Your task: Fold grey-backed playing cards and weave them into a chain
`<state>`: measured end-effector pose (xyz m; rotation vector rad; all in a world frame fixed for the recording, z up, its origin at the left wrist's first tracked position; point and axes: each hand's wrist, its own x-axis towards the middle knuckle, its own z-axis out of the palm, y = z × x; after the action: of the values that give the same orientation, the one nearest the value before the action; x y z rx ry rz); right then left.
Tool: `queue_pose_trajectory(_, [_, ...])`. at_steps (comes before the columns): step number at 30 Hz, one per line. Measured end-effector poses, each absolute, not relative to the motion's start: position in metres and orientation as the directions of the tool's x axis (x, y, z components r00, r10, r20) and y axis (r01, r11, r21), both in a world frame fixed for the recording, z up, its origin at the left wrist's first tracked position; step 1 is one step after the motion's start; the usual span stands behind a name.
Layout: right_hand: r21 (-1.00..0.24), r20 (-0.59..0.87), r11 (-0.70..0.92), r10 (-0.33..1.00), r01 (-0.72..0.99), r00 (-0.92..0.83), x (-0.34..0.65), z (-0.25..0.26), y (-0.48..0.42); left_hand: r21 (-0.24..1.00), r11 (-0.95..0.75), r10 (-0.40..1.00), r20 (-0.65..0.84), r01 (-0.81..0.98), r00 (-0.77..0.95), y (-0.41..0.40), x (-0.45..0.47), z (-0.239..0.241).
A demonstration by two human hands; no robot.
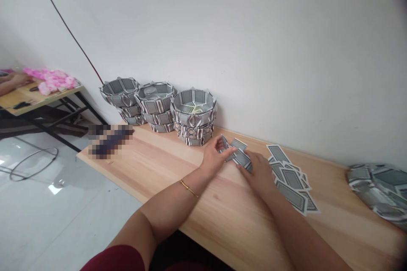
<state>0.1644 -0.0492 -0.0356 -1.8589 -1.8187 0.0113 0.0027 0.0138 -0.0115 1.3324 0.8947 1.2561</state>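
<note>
Grey cards with a white patterned border point(243, 159) are held between my two hands above the wooden table. My left hand point(216, 153) has its thumb on top of them, and one card end stands up bent beside its fingers. My right hand point(259, 172) grips the right end, its fingers partly covering the cards. I cannot make out how the held cards are joined. A loose pile of similar cards point(292, 178) lies on the table just right of my right hand.
Along the wall stand three stacks of round bowls made of such cards: left point(121, 93), middle point(155, 103) and right point(194, 114). Another bowl point(378, 190) sits at the right edge. Further left, a person's arm point(14, 82) rests on a table with pink flowers point(52, 80).
</note>
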Motion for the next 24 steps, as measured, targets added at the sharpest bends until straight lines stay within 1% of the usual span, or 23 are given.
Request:
queue_pose_trajectory(3, [-0.455, 0.395, 0.102, 0.913, 0.885, 0.098, 0.166, -0.038, -0.048, 0.977, -0.132, 0.972, 0.161, -0.165, 0.173, 0.014, 0.003, -0.011])
queue_pose_trajectory(6, [-0.504, 0.394, 0.101, 0.911, 0.858, 0.124, 0.165, -0.037, -0.048, 0.974, -0.119, 0.973, 0.153, -0.192, 0.175, 0.014, 0.003, -0.011])
queue_pose_trajectory(11, [-0.538, 0.403, 0.076, 0.898, 0.839, 0.177, 0.165, -0.036, -0.049, 0.974, -0.107, 0.972, 0.144, -0.198, 0.185, 0.014, 0.004, -0.011])
queue_pose_trajectory(17, [-0.558, 0.548, 0.130, 0.799, 0.820, 0.246, 0.167, -0.031, -0.046, 0.969, -0.068, 0.980, 0.110, -0.236, 0.167, 0.015, 0.004, -0.010])
queue_pose_trajectory(19, [-0.568, 0.573, 0.144, 0.777, 0.811, 0.263, 0.167, -0.028, -0.046, 0.964, -0.064, 0.980, 0.109, -0.256, 0.165, 0.015, 0.004, -0.009])
queue_pose_trajectory(24, [-0.637, 0.546, 0.160, 0.784, 0.754, 0.296, 0.168, -0.027, -0.047, 0.958, -0.045, 0.985, 0.090, -0.282, 0.149, 0.015, 0.003, -0.006])
